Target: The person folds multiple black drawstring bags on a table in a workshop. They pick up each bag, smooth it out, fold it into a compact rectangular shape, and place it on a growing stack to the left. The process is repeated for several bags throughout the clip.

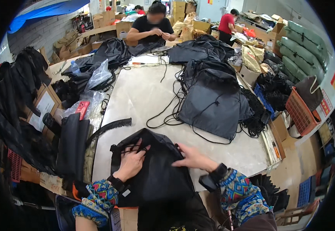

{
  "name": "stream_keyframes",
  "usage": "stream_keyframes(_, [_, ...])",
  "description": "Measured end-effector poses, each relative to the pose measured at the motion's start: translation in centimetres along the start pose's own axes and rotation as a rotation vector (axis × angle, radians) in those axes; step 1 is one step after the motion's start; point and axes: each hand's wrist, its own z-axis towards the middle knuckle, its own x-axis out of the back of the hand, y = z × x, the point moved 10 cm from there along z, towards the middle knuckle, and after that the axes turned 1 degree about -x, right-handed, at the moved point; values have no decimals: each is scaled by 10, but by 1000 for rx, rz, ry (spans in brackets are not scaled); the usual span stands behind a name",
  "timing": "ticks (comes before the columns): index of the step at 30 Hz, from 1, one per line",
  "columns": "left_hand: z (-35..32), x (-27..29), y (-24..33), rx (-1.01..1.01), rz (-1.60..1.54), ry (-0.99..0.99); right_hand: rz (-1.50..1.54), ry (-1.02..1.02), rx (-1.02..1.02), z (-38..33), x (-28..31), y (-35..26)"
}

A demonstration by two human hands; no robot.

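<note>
A black drawstring bag (158, 169) lies on the near edge of the worktable in front of me, its lower part hanging toward me. My left hand (132, 161) rests on the bag's left side with fingers spread, and thin black cord crosses the fingers. At the bag's right edge, my right hand (194, 157) touches the fabric, thumb and forefinger apart. A small white label (126, 193) shows near the bag's lower left corner. To the right lies a stack of black drawstring bags (210, 102) with loose cords trailing onto the table.
The pale worktable (136, 96) carries a curved black strip (111, 126) at left. Beside it are a black fabric roll (73, 142) and a red phone (82, 109). A person (154, 27) works across the table. An orange basket (302, 111) stands at right.
</note>
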Motion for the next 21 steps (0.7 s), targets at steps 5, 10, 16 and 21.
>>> stream_keyframes(5, [23, 3, -38, 63, 17, -18, 381, -350, -426, -72, 10, 20])
stream_keyframes(10, [37, 5, -47, 88, -29, -24, -193, -190, 92, -127, 87, -5])
stream_keyframes(16, [80, 13, -58, 251, -813, -116, 105, -128, 2, -41, 71, -95])
stream_keyframes(21, [66, 31, -32, 190, -443, -320, -311, 115, 310, 41, 26, -99])
